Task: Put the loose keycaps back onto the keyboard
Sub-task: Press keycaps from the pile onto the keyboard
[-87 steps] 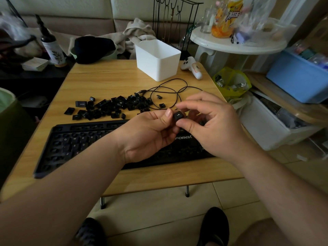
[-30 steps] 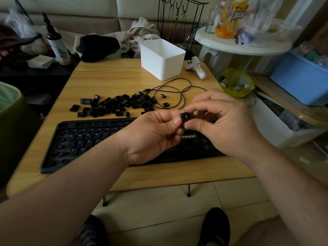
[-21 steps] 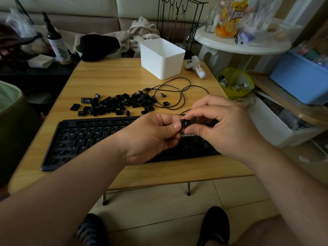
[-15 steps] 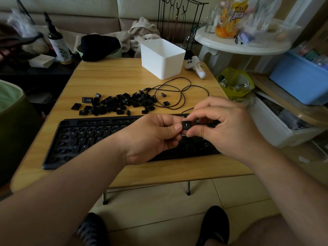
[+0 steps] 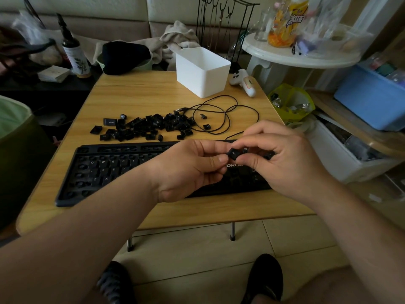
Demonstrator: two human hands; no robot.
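A single black keycap (image 5: 234, 153), with what looks like an arrow on its face, is pinched above the right part of the keyboard (image 5: 114, 172). The right hand (image 5: 282, 159) has its fingers clamped on it from above and below, and the left hand (image 5: 192, 170) presses its thumb against the cap's left edge. The keyboard lies on the wooden counter (image 5: 142, 93), most sockets bare. Behind it is the pile of loose keycaps (image 5: 144, 127), beside a coiled black cable (image 5: 219, 115).
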